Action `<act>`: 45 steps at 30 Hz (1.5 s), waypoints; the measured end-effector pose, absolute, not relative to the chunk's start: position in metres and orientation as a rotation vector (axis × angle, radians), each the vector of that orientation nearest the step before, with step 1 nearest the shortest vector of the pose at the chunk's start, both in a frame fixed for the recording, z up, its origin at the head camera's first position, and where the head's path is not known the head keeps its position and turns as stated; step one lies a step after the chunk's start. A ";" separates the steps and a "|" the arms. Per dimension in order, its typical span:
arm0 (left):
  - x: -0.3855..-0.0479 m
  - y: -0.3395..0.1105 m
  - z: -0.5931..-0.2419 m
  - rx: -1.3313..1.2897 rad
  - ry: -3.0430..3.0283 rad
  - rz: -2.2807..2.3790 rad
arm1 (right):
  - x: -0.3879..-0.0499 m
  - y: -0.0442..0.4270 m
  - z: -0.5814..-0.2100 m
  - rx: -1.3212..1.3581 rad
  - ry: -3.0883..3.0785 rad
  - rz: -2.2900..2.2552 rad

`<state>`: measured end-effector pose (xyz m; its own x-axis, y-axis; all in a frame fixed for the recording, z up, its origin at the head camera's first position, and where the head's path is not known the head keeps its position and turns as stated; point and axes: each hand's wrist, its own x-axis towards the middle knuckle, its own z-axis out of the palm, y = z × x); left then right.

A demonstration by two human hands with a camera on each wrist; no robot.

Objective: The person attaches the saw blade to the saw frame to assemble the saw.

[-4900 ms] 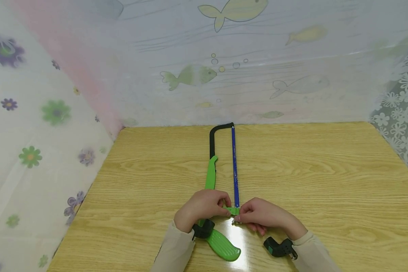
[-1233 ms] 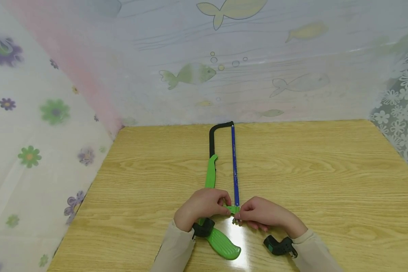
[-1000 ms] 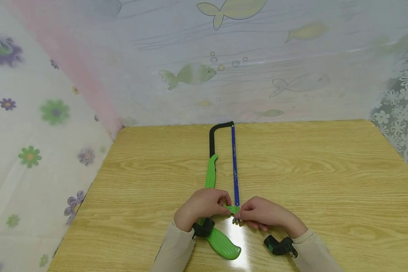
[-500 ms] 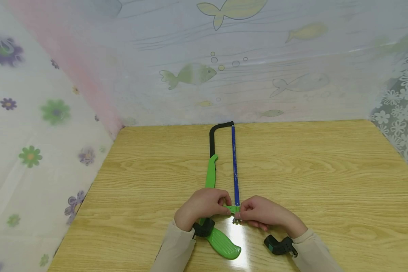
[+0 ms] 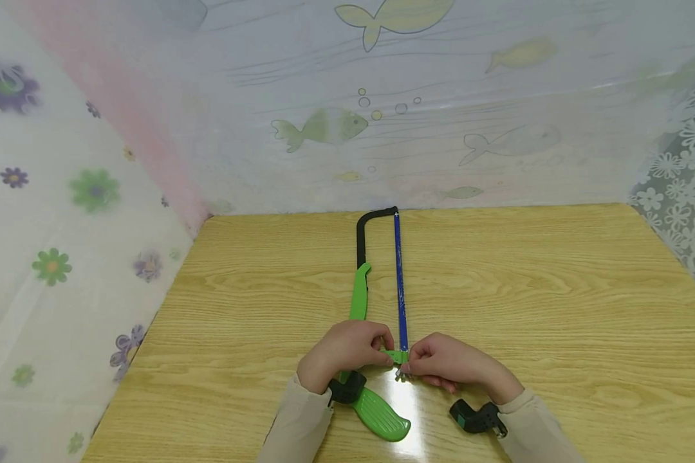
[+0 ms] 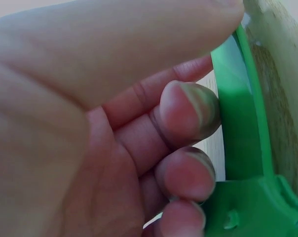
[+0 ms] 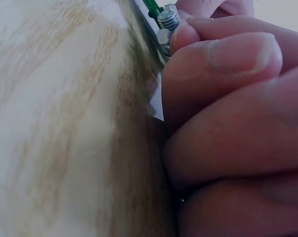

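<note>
Hacksaw [image 5: 358, 299] lies flat on the wood-grain table [image 5: 527, 289], blue blade [image 5: 401, 283] right of the frame [image 5: 361, 244], green handle [image 5: 382, 415] toward you. Your left hand [image 5: 347, 347] pinches the green bracket [image 5: 397, 356] at the blade's near end; your right hand [image 5: 454, 361] pinches the wing nut [image 5: 401, 375] just beside it, your side.

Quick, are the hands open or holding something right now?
Left hand: closed, holding the flat green end bracket of the blue-bladed, black-and-green hacksaw.
Right hand: closed, fingers pinching the small silver metal threaded fitting.
</note>
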<state>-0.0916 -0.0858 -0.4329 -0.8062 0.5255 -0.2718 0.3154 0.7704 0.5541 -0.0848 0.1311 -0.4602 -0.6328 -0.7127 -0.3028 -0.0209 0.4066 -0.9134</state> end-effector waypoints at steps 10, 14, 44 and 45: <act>-0.092 -0.086 -0.434 0.636 2.548 0.698 | -0.086 0.131 -0.461 -0.624 1.946 -1.268; -0.093 -0.087 -0.435 0.637 2.547 0.698 | -0.086 0.132 -0.461 -0.631 1.943 -1.267; -0.093 -0.087 -0.437 0.638 2.547 0.699 | -0.085 0.130 -0.461 -0.621 1.968 -1.242; -0.093 -0.087 -0.437 0.638 2.547 0.700 | -0.085 0.130 -0.461 -0.621 1.968 -1.238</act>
<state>-0.0932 -0.0869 -0.4367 -0.8061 0.5267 -0.2696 0.3149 0.7677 0.5581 -0.0852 0.1302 -0.4613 -0.6258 -0.7125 -0.3173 -0.0221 0.4228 -0.9059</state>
